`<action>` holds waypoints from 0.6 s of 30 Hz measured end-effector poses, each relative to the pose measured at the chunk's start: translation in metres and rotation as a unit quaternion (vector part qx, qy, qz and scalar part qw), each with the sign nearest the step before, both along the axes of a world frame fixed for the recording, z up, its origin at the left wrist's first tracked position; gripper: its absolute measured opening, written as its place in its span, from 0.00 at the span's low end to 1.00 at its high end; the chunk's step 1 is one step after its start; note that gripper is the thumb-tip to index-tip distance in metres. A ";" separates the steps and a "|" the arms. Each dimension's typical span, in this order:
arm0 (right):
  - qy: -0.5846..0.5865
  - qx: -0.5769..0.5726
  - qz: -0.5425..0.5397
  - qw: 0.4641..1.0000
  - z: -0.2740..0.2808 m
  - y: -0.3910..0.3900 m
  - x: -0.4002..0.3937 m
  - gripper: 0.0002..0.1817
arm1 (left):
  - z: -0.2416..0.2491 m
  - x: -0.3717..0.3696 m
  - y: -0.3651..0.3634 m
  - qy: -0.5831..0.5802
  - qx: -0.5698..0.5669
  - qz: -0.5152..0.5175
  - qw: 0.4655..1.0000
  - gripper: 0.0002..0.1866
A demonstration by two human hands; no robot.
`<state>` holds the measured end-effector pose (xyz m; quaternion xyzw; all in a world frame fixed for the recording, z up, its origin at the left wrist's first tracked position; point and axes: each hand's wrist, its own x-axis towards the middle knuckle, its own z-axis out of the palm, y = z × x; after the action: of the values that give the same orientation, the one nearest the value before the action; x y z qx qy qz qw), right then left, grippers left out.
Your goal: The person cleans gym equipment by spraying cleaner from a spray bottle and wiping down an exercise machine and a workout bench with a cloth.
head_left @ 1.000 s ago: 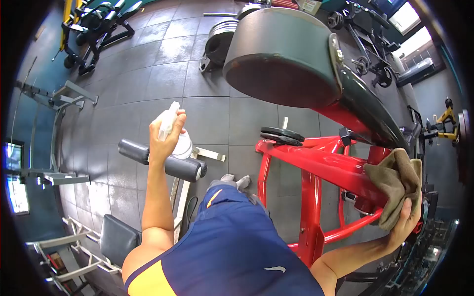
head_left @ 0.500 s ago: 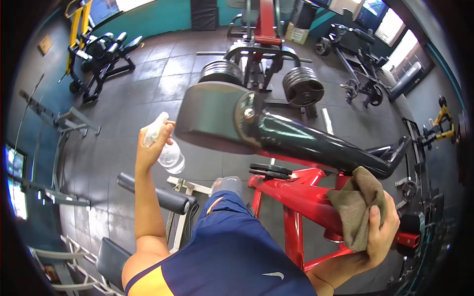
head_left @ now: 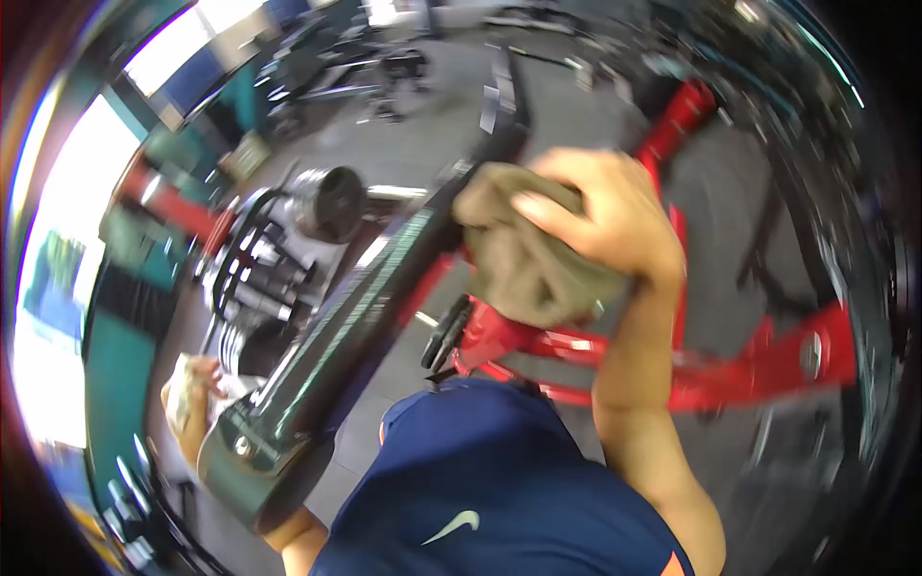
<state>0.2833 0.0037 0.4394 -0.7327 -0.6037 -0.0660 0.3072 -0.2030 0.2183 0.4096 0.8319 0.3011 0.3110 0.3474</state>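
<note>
A crumpled brown cloth (head_left: 533, 254) is bunched under the fingers of my right hand (head_left: 615, 211), beside the black machine arm (head_left: 370, 288) and above the red frame. At the left, my left hand (head_left: 197, 389) is wrapped round a spray bottle (head_left: 182, 370) with a whitish head. Most of the bottle is hidden behind the near end of the machine arm, where a dark pad (head_left: 254, 485) is fixed. My left forearm passes partly behind this pad. Motion blurs much of the view.
Red machine beams (head_left: 759, 370) run to the right of my body. Weight plates (head_left: 331, 204) on another machine stand to the left. Small black plates (head_left: 447, 334) sit on the frame just ahead of me. More gym equipment (head_left: 355, 72) stands farther back.
My view has swung to the right. My right hand has lifted the cloth from the red beam toward the black arm. The pad now partly hides my left hand and the spray bottle.
</note>
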 end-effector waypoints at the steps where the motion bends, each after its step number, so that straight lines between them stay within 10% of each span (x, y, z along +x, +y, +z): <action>1: -0.011 0.036 -0.004 0.999 -0.009 0.002 0.004 0.24 | -0.001 0.007 0.007 0.070 0.147 0.039 0.986 0.28; 3: -0.025 0.041 -0.033 0.998 -0.014 0.003 0.004 0.28 | 0.016 0.033 0.037 0.084 0.008 -0.090 0.992 0.32; 18: 0.112 0.279 -0.147 0.942 -0.042 0.003 -0.048 0.35 | -0.012 0.378 -0.055 0.118 0.286 -0.467 0.828 0.28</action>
<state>0.2354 0.0063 0.3977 -0.7006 -0.4084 -0.1942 0.5520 0.1750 0.1628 0.3977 0.9656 -0.1874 0.0832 0.1599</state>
